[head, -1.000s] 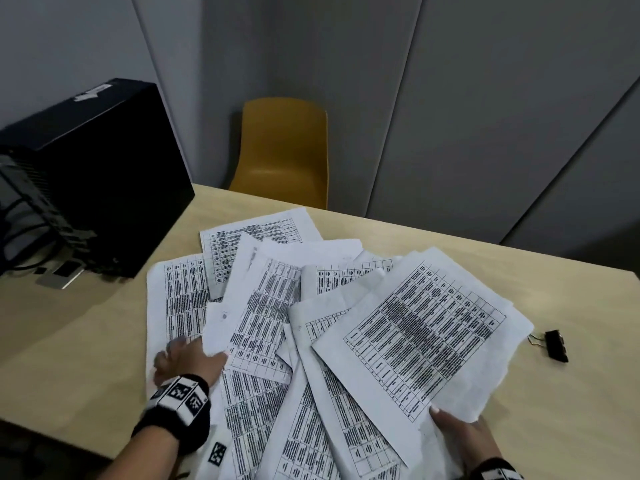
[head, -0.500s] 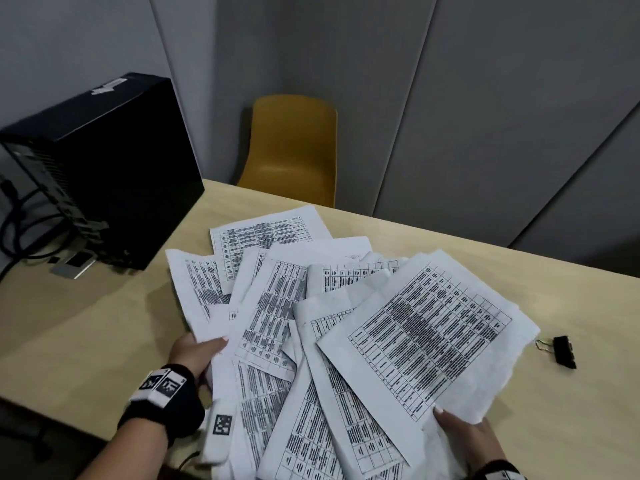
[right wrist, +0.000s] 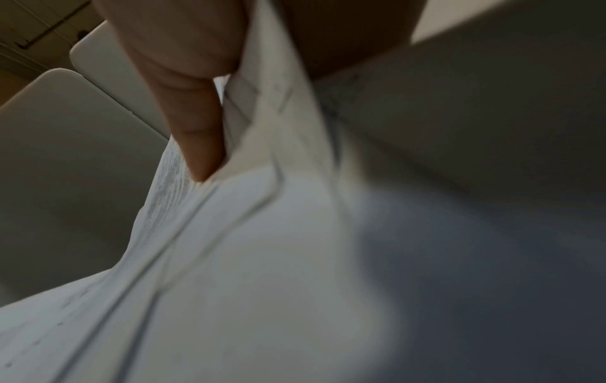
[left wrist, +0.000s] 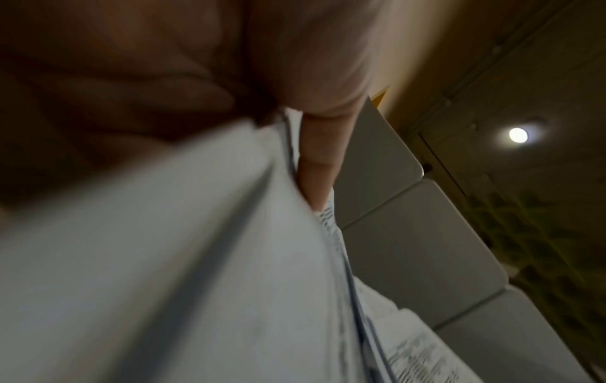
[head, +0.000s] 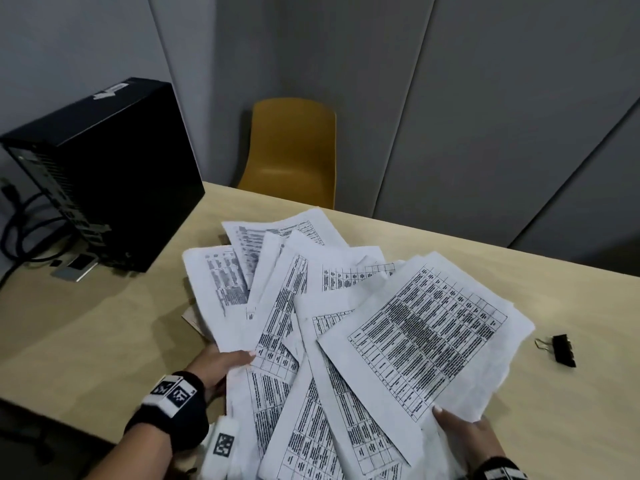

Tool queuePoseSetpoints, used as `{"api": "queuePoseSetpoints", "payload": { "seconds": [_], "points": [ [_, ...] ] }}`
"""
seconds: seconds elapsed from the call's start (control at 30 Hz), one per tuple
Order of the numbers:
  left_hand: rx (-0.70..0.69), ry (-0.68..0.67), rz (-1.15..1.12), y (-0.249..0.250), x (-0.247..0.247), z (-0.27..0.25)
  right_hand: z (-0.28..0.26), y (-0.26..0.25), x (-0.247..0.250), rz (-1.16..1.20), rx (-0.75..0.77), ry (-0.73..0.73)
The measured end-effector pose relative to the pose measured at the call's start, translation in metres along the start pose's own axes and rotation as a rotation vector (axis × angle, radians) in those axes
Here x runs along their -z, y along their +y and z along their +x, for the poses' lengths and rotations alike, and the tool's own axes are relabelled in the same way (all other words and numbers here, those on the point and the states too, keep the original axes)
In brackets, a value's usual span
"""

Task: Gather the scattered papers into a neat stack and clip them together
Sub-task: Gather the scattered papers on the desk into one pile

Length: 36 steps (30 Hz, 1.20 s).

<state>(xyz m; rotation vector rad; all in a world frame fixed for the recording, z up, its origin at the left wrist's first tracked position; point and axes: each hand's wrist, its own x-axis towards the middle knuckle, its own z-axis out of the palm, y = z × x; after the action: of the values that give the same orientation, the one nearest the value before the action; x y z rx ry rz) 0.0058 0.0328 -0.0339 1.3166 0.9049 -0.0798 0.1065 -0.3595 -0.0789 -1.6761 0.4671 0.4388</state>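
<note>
**Head view: fanned papers held at both near corners**

The papers [head: 346, 334] spread in a loose, overlapping fan above the table [head: 104, 334], printed tables facing up. The left hand [head: 221, 367] has its grip clamped on the fan's near-left edge, thumb on top; the right hand [head: 467, 441] pinches the near-right corner, thumb over the top sheet. A black binder clip [head: 562, 349] lies on the table just right of the fan, apart from it. A black computer case [head: 100, 178] stands far left; a yellow chair [head: 294, 150] sits beyond the table.
</note>
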Motion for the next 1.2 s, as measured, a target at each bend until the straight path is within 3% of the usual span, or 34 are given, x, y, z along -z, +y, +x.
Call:
{"api": "queuePoseSetpoints", "payload": {
  "seconds": [0.1, 0.3, 0.37, 0.5, 0.57, 0.77, 1.03, 1.2],
  "points": [
    [-0.017, 0.085, 0.171, -0.003, -0.002, 0.006, -0.002, -0.004, 0.0, 0.007, -0.002, -0.02],
    [-0.262, 0.326, 0.559, 0.019, -0.009, -0.013, -0.008, -0.012, -0.008, -0.008, -0.04, 0.01],
    [-0.329, 0.347, 0.652, 0.031, -0.006, -0.022, -0.012, -0.016, -0.009, -0.047, -0.036, 0.03],
    [-0.279, 0.289, 0.769, 0.037, -0.004, -0.03, -0.018, -0.022, -0.01, -0.054, -0.065, 0.032],
    [-0.314, 0.287, 0.759, 0.038, -0.004, -0.033, -0.023, -0.026, -0.012, -0.021, -0.052, 0.034],
    [-0.358, 0.24, 0.443, 0.044, 0.006, -0.043, -0.032, -0.038, -0.011, -0.005, -0.03, 0.004],
    [-0.346, 0.301, 0.47, 0.04, 0.018, -0.055, -0.033, -0.039, -0.01, 0.022, 0.006, -0.045],
    [-0.411, 0.432, 0.481, 0.049, 0.023, -0.071, -0.036, -0.04, -0.009, 0.005, 0.0, -0.062]
  ]
}}
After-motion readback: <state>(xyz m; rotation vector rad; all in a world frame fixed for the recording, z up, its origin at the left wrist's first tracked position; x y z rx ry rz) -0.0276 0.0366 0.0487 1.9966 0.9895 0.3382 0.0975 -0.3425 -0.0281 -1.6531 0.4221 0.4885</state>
